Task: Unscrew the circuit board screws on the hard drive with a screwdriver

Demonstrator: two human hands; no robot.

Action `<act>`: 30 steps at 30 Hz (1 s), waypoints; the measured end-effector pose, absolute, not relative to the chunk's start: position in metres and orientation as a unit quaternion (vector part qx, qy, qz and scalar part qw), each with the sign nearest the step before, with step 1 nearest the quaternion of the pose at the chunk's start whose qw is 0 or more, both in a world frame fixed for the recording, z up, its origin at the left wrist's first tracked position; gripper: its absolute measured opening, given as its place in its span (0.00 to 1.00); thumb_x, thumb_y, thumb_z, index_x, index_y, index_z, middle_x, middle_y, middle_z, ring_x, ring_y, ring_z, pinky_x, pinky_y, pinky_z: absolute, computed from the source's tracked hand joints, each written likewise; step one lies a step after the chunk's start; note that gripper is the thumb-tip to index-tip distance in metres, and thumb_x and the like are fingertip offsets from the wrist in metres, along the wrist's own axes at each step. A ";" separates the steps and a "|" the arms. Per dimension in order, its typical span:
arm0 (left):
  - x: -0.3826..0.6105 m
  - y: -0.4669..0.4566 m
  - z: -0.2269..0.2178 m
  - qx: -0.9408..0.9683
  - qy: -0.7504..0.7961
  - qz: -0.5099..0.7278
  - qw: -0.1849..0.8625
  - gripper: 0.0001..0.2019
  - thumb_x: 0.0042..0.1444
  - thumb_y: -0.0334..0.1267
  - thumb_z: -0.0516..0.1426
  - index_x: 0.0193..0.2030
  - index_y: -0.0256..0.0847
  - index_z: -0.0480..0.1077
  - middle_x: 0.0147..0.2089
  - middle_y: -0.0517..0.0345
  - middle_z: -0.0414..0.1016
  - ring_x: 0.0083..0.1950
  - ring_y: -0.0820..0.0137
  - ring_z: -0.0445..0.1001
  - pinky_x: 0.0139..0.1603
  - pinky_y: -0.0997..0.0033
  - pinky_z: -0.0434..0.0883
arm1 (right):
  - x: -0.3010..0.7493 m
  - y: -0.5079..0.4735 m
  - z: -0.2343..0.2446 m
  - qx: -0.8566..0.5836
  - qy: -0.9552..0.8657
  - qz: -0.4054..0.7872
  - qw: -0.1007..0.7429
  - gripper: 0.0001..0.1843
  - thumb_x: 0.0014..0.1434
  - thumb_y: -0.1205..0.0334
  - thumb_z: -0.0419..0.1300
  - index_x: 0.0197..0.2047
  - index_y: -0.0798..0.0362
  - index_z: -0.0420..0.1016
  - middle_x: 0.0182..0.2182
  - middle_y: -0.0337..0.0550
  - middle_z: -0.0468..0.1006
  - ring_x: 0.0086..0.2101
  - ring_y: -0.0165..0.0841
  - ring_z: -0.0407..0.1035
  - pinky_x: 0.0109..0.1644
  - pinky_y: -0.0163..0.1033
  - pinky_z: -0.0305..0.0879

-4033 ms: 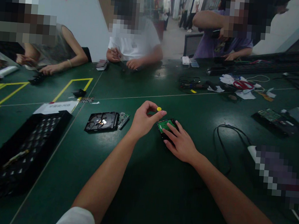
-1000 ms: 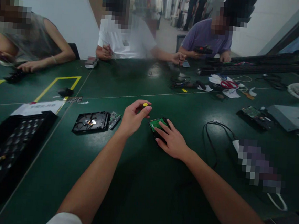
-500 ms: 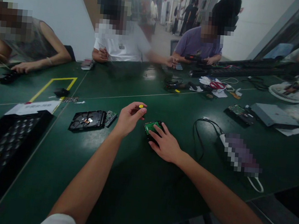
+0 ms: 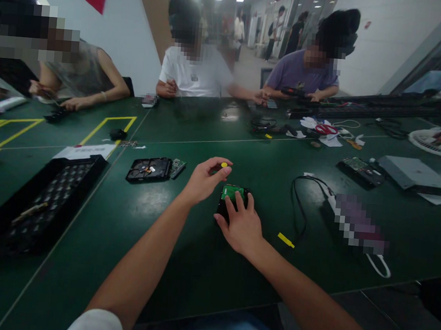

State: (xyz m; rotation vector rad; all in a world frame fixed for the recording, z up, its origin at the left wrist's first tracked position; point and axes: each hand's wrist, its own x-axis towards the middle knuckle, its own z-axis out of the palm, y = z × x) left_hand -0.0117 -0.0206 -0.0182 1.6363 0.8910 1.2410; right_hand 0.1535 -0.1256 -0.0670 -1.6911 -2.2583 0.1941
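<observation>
Fingertips and thumb of my left hand (image 4: 209, 181) are pinched round a small tool with a round yellow cap (image 4: 224, 165); its lower part is hidden. It is just above the far edge of a hard drive (image 4: 230, 191) lying on the table with its green circuit board up. My right hand (image 4: 242, 221) rests over the drive's near part, fingers spread across the board and thumb at its left edge. Farther left lies a second hard drive (image 4: 149, 170), with a loose circuit board (image 4: 178, 168) beside it.
A black tray (image 4: 45, 207) is at the left. To the right are a yellow strip (image 4: 286, 240), a cable (image 4: 293, 196), a purple pouch-like item (image 4: 361, 224), another drive (image 4: 359, 171) and a grey metal box (image 4: 416, 174). Several people sit across the green table.
My view has shifted left and up, so the scene sits farther right. The right hand has drawn slightly nearer on the drive. The yellow strip now shows beside my right forearm.
</observation>
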 end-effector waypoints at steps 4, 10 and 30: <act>-0.011 -0.026 -0.017 0.662 0.357 0.494 0.437 0.16 0.65 0.50 0.64 0.52 0.43 0.80 0.51 0.52 0.79 0.46 0.68 0.78 0.44 0.68 0.82 | 0.148 -0.136 -0.062 -0.601 -0.784 0.080 0.133 0.42 0.70 0.32 0.47 0.73 0.55 0.66 0.73 0.64 0.62 0.72 0.75 0.48 0.63 0.72 0.66; -0.010 -0.033 -0.009 0.701 0.395 0.480 0.348 0.14 0.66 0.49 0.63 0.52 0.46 0.82 0.52 0.50 0.77 0.50 0.65 0.78 0.43 0.68 0.79 | 0.168 -0.117 -0.044 -0.593 -0.786 0.076 0.157 0.37 0.72 0.36 0.49 0.72 0.53 0.66 0.72 0.65 0.64 0.70 0.68 0.56 0.66 0.72 0.62; -0.011 -0.045 -0.023 0.659 0.462 0.502 0.317 0.30 0.61 0.47 0.67 0.67 0.43 0.65 0.55 0.47 0.76 0.56 0.60 0.77 0.55 0.57 0.76 | 0.174 -0.019 0.004 -0.376 -0.853 0.157 0.327 0.20 0.66 0.63 0.59 0.60 0.49 0.70 0.51 0.48 0.81 0.47 0.42 0.76 0.52 0.46 0.69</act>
